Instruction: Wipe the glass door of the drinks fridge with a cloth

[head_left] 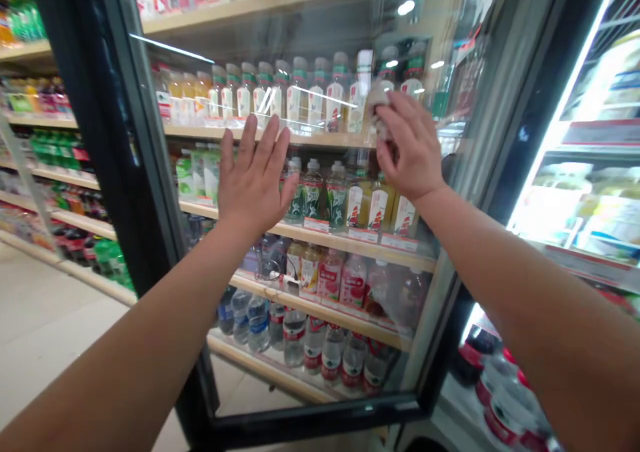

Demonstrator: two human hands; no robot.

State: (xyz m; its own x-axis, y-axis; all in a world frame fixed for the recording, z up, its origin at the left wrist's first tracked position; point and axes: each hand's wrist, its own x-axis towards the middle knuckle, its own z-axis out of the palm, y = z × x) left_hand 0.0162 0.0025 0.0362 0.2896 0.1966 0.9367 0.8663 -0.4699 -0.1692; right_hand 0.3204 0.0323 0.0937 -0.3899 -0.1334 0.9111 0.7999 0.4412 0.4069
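My left hand lies flat against the glass door, its fingers spread and holding nothing. To the right and slightly higher, my right hand is closed around a crumpled whitish cloth and presses it to the pane. Most of the cloth is hidden by the fingers. The door has a black frame and stands swung open. Light reflections streak across the glass.
Through the glass, wooden shelves hold rows of bottled drinks. More drink shelves run along the left above a pale floor. The lit fridge on the right contains bottles.
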